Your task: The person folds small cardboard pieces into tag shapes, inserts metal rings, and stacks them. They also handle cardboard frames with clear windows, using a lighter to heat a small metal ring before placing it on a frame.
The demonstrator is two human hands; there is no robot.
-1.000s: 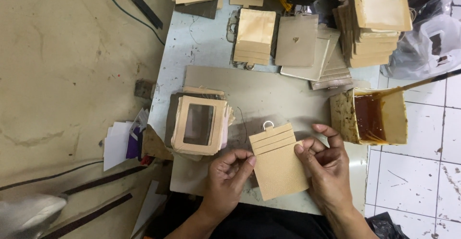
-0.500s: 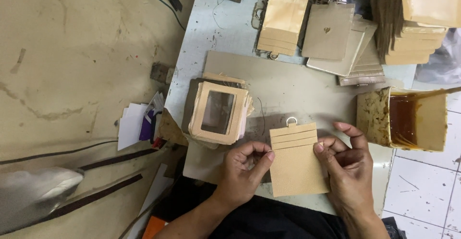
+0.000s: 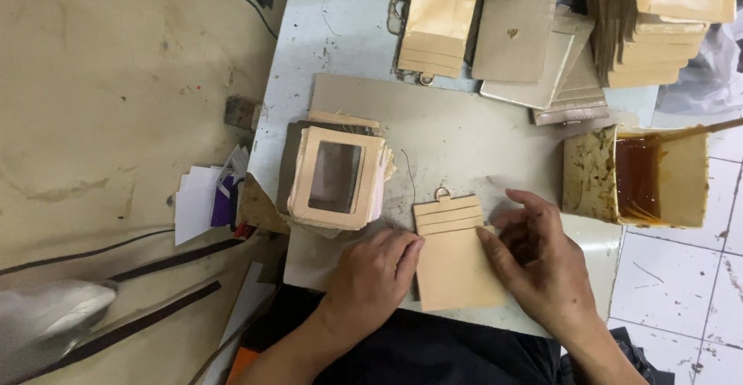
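1. Head view, looking straight down: tan card holder [image 3: 457, 255] lying flat near the front edge of the table [image 3: 340, 37], metal ring at its far end. Left hand [image 3: 373, 275] loosely curled, fingertips pressing its left edge. Right hand [image 3: 542, 265] fairly open and flat, fingers on the right edge. Gripping nothing, just pinning it down.
2. Biggest worry: open glue tub [image 3: 635, 174], brown and messy, just beside the right hand. Could easily get bumped by a careless elbow or wrist and slop over everything.
3. Probably sticky fingers too, so smears on the clean tan face look likely.
4. Uneven pressure from either side might skew the stacked pocket layers, leaving crooked edges.
5. Holder sitting close to the table's near edge, over the lap. Could slide off with a push.
6. Stack of window frames [image 3: 334, 177] just to the left, a bit wobbly looking, loose thread trailing. Might topple or snag.
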